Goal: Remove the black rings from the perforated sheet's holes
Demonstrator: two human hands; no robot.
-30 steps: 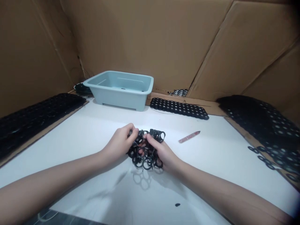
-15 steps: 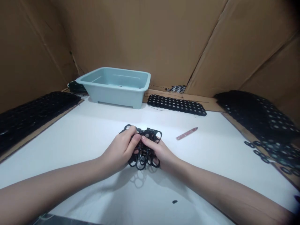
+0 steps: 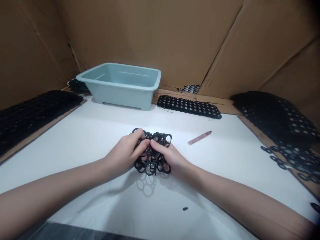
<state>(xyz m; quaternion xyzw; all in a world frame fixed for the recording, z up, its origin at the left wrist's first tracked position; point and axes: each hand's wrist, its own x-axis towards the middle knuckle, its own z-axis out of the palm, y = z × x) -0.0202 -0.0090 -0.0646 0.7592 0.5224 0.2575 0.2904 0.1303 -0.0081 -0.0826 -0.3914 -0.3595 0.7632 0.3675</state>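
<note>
Both hands hold a tangled piece of black plastic battery-holder lattice (image 3: 151, 165) with round holes, just above the white table. My left hand (image 3: 125, 153) is curled over its upper left side, and my right hand (image 3: 170, 159) grips it from the lower right. My fingertips nearly meet at the middle and hide part of the lattice. Its shadow falls on the table below.
A pale blue plastic tub (image 3: 122, 95) stands at the back. Black perforated sheets lie at the left (image 3: 37, 113), back (image 3: 188, 106) and right (image 3: 277, 123). A red crayon-like stick (image 3: 200, 137) lies on the white table (image 3: 82, 140). Cardboard walls (image 3: 150, 33) surround the area.
My hands have drawn closer together, and the lattice has turned and bunched between them. The whole view has shifted slightly as my head moved.
</note>
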